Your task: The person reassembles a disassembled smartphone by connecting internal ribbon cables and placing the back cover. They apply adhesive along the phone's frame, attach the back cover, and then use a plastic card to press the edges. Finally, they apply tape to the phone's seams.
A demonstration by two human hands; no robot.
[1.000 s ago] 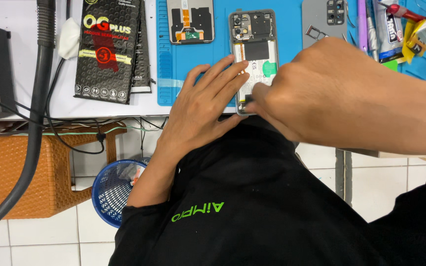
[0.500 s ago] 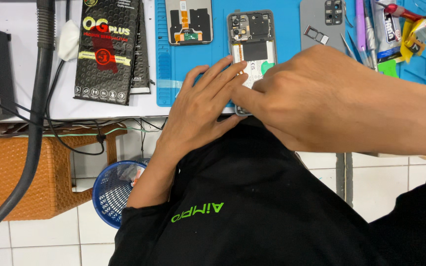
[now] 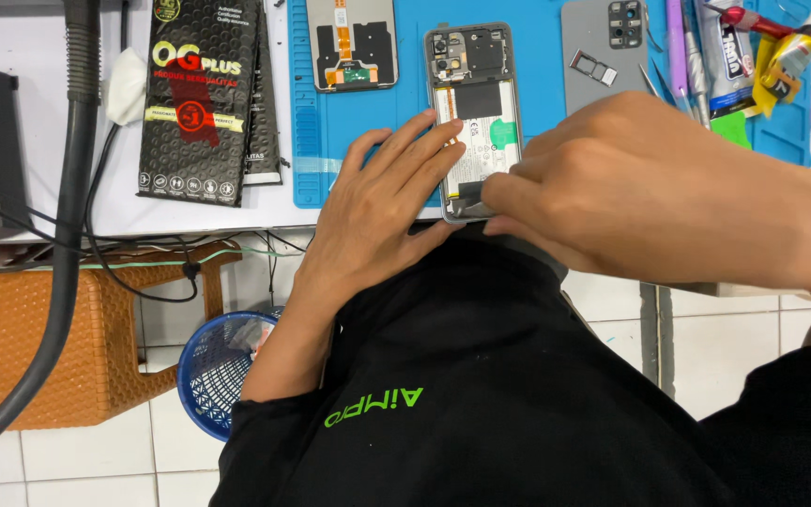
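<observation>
Opened grey smartphone [image 3: 474, 113] with its back cover off lies on the blue silicone mat [image 3: 537, 56] at the tabletop's near edge, my left hand [image 3: 377, 216] spread flat to pin it while my right hand [image 3: 612, 188] pinches something small at its lower end.

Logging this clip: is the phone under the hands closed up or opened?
Opened. The phone lies flat on the blue mat with its battery and camera parts exposed; a grey back cover lies apart beside it.

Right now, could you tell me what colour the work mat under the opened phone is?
Blue, clearest in the head view: the mat beneath the phone.
</observation>
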